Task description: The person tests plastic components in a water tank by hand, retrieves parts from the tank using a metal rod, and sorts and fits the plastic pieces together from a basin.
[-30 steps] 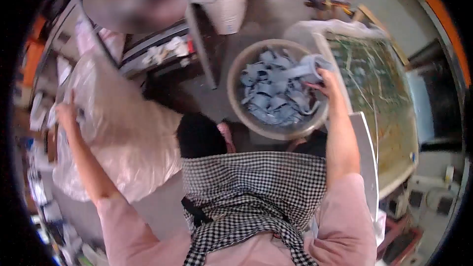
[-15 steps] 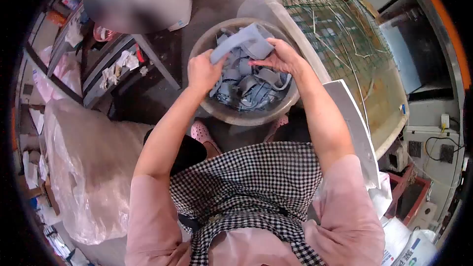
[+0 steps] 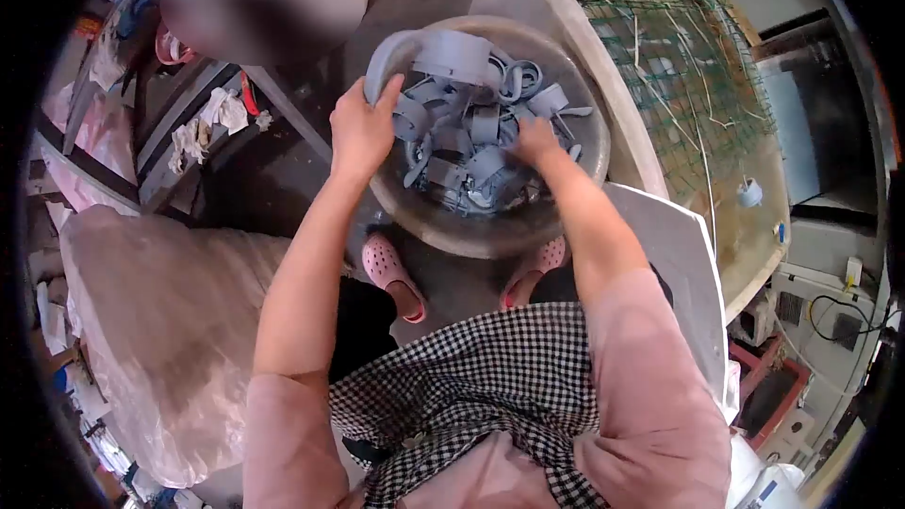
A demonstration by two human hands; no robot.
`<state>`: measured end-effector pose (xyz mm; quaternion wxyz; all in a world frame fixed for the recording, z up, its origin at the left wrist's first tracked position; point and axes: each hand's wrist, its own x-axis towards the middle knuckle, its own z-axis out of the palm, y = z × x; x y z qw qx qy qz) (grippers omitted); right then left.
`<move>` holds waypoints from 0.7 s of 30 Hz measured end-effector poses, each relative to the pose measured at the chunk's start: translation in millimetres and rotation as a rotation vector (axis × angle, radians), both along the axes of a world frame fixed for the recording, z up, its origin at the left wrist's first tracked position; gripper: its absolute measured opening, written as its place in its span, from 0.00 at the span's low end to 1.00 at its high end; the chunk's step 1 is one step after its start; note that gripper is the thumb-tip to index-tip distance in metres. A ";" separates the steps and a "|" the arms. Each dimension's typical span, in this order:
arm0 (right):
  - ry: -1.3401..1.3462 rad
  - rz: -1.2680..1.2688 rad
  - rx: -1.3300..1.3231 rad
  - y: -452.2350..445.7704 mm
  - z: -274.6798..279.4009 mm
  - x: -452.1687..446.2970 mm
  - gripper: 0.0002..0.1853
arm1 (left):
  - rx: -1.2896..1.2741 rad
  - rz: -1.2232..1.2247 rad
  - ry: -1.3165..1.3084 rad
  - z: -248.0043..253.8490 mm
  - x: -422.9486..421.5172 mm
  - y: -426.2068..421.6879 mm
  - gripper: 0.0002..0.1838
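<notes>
A round, dull-coloured basin [image 3: 462, 243] stands on the floor in front of me, filled with curled grey strips [image 3: 485, 165] that look like plastic or rubber. My left hand [image 3: 363, 132] is closed around the end of a wide, curved grey strip [image 3: 452, 55], which arches over the basin's left and far side. Down among the pieces on the right side of the pile is my right hand [image 3: 537, 141]. Its fingers are bent into the heap, and what they grip there is hidden.
Right of the basin is a large pale tub [image 3: 622, 123] with green netting [image 3: 660, 66] over it. A white-edged panel [image 3: 674, 245] leans nearby. To the left are a metal frame [image 3: 283, 104] and a big plastic bag [image 3: 160, 320]. Pink clogs [image 3: 386, 269] are below the basin.
My right hand has let go of the strip and moved down into the pile. The left hand has shifted left with the strip. A small pale piece now shows on the tub.
</notes>
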<state>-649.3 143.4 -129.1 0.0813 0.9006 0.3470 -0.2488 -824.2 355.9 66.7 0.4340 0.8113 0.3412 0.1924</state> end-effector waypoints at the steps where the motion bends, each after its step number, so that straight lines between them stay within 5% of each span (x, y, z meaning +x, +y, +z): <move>1: -0.065 0.006 -0.057 -10.7 -1.8 -17.2 0.34 | -0.055 0.032 0.049 19.5 -0.1 -6.1 0.22; 6: -0.074 -0.001 0.046 -22.5 -20.4 -12.1 0.32 | -0.002 0.093 0.126 24.0 2.6 -6.7 0.20; 11: 0.096 -0.259 0.218 -11.8 90.3 15.9 0.30 | 0.021 0.130 0.003 21.0 -2.7 -4.2 0.20; 14: -0.034 -0.371 0.790 -17.9 85.1 45.9 0.24 | -0.036 0.204 -0.081 24.2 -8.4 -7.8 0.20; 16: 0.597 -0.656 0.941 -13.9 158.1 25.7 0.22 | -0.209 0.286 -0.134 16.4 -11.3 -10.9 0.20; 21: 0.895 -0.773 1.094 -9.3 212.1 0.2 0.19 | -0.339 0.186 -0.213 14.9 -20.6 -41.5 0.18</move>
